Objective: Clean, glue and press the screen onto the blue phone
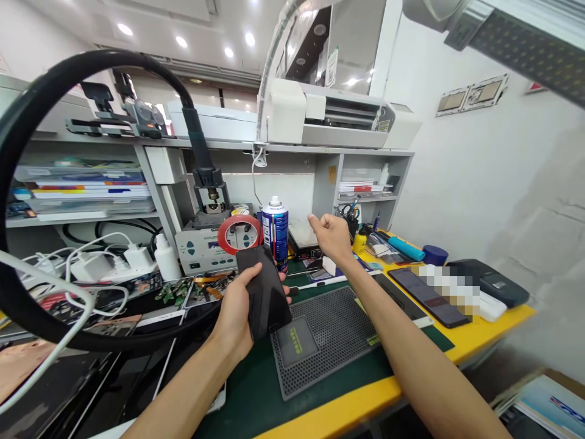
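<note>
My left hand [237, 308] grips a black smartphone [264, 292], tilted, thumb lying along its face and fingertips showing at its right edge. It is above the left corner of a dark perforated mat [329, 329]. Farther back, my right hand [333, 236] is raised with curled fingers and the thumb sticking out to the left. Whatever its fingers hold, if anything, is hidden. Just behind it stands a flat device with a pale top plate [304, 235]. A blue spray can [275, 235] and a red tape roll [240, 234] stand beyond the phone.
A thick black hose [46, 79] loops across the left side above cables and phone parts. A grey control box [203, 250] stands at the back. On the right lie another dark phone [429, 297], a black case [487, 280] and a yellow bottle [359, 242].
</note>
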